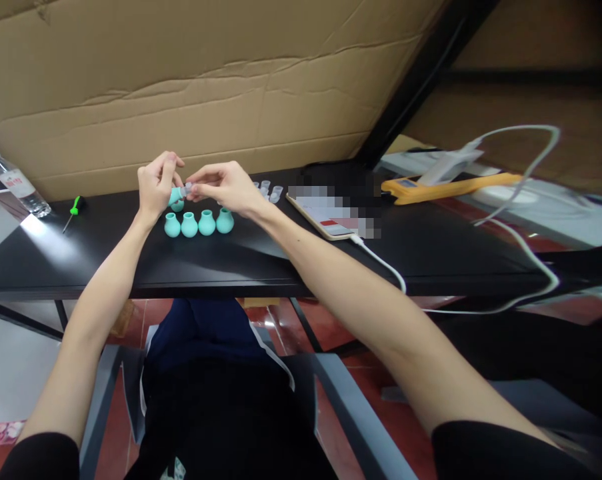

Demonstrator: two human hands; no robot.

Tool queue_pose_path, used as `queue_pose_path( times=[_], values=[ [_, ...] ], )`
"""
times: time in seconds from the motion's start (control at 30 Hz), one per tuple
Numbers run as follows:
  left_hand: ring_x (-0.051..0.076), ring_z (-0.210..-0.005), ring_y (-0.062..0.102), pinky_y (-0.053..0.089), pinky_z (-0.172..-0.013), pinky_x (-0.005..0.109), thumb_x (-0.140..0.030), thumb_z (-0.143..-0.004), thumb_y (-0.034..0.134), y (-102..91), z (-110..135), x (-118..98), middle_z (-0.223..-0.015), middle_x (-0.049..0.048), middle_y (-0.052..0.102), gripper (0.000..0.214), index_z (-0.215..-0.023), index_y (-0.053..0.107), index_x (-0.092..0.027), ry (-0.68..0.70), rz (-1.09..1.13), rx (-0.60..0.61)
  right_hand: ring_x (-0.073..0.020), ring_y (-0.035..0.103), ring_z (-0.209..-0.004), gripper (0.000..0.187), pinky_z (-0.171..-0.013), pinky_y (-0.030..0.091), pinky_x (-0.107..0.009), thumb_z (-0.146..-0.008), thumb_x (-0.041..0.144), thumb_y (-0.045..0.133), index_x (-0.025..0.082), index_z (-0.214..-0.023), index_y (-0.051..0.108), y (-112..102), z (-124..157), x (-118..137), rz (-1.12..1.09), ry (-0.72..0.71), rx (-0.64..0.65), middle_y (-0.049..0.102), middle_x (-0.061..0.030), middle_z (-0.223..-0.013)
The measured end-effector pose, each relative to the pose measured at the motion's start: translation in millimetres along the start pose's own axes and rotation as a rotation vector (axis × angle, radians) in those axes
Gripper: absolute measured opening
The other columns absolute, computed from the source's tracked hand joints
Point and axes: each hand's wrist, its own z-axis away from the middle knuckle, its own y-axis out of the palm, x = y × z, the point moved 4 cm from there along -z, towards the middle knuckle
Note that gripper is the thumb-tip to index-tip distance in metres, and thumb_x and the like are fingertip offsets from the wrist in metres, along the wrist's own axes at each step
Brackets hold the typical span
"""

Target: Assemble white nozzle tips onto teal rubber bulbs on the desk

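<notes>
My left hand [158, 183] is closed around a teal rubber bulb [175, 196], its neck turned to the right. My right hand [225, 187] pinches a small translucent plastic piece [187, 189] at the mouth of that bulb; how far it sits inside I cannot tell. Just below the hands, several teal bulbs [207, 223] stand in a row with their open necks up. Another teal bulb [177, 206] shows partly behind the row. More translucent plastic pieces [275, 194] lie to the right, half hidden by my right wrist.
On the black table [105, 260] a phone [325, 217] charges by a white cable [381, 263]. Further right are a yellow tool [415, 192] and loops of cable. At the left lie a green screwdriver [75, 208] and a water bottle [18, 183]. Cardboard [205, 87] walls the back.
</notes>
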Motion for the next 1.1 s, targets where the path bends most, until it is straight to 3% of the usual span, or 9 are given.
queue_pose_path(
  times=[0.13, 0.33, 0.5, 0.7, 0.83, 1.0, 1.1],
  values=[
    [0.028, -0.088, 0.089, 0.073, -0.088, 0.045, -0.092, -0.122, 0.027, -2.5, 3.0, -7.2, -0.088, 0.0063, 0.084, 0.086, -0.131, 0.086, -0.029, 0.021, -0.058, -0.002, -0.0347, 0.093, -0.098, 0.026, -0.103, 0.081, -0.057, -0.080, 0.037, 0.107, 0.026, -0.091, 0.086, 0.0, 1.5, 1.1, -0.052, 0.019, -0.018, 0.090, -0.0049, -0.089],
    [0.027, -0.092, 0.089, 0.071, -0.092, 0.044, -0.089, -0.123, 0.031, -1.2, 7.3, -16.2, -0.094, 0.0052, 0.084, 0.077, -0.135, 0.082, -0.032, 0.044, -0.116, 0.016, -0.0324, 0.093, -0.097, 0.033, -0.100, 0.083, -0.051, -0.079, 0.031, 0.113, 0.024, -0.091, 0.084, -3.8, 3.2, -1.8, -0.128, 0.071, -0.036, 0.090, -0.0084, -0.092],
    [0.028, -0.097, 0.090, 0.068, -0.095, 0.045, -0.083, -0.126, 0.020, -0.6, 11.2, -24.4, -0.095, 0.0055, 0.083, 0.082, -0.128, 0.082, -0.030, 0.141, -0.208, -0.016, -0.0298, 0.093, -0.094, 0.036, -0.100, 0.084, -0.050, -0.078, 0.032, 0.117, 0.022, -0.090, 0.084, -6.4, 2.7, -4.6, -0.201, 0.108, -0.046, 0.091, -0.0072, -0.092],
    [0.028, -0.107, 0.092, 0.063, -0.087, 0.039, -0.081, -0.126, 0.011, 3.6, 12.9, -15.4, -0.103, 0.0113, 0.089, 0.090, -0.136, 0.080, -0.024, 0.369, -0.240, -0.045, -0.0268, 0.094, -0.095, 0.030, -0.095, 0.083, -0.039, -0.082, 0.025, 0.114, 0.020, -0.087, 0.085, -4.7, 5.6, -0.3, -0.252, 0.226, -0.066, 0.090, -0.0072, -0.088],
    [0.026, -0.100, 0.092, 0.055, -0.075, 0.036, -0.081, -0.125, 0.009, 5.4, 15.4, -12.3, -0.106, 0.0132, 0.091, 0.093, -0.140, 0.080, -0.023, 0.453, -0.307, -0.045, -0.0260, 0.094, -0.095, 0.025, -0.093, 0.082, -0.036, -0.086, 0.017, 0.110, 0.020, -0.086, 0.085, -6.0, 7.2, 3.8, -0.253, 0.282, -0.074, 0.089, -0.0073, -0.086],
    [0.028, -0.094, 0.090, 0.057, -0.075, 0.040, -0.090, -0.121, 0.010, 7.5, 16.5, -16.5, -0.104, 0.0158, 0.089, 0.103, -0.138, 0.082, -0.019, 0.425, -0.317, 0.042, -0.0225, 0.091, -0.085, 0.021, -0.088, 0.081, -0.034, -0.092, 0.015, 0.105, 0.017, -0.085, 0.085, -9.6, 7.9, 3.5, -0.244, 0.323, -0.049, 0.087, -0.0079, -0.083],
    [0.030, -0.096, 0.090, 0.060, -0.082, 0.040, -0.097, -0.118, 0.016, 6.1, 14.0, -20.3, -0.101, 0.0136, 0.088, 0.101, -0.136, 0.082, -0.022, 0.341, -0.226, 0.026, -0.0212, 0.089, -0.086, 0.021, -0.088, 0.080, -0.033, -0.091, 0.017, 0.105, 0.018, -0.087, 0.084, -9.6, 6.0, 2.4, -0.221, 0.295, -0.034, 0.087, -0.0069, -0.083]
  ],
)
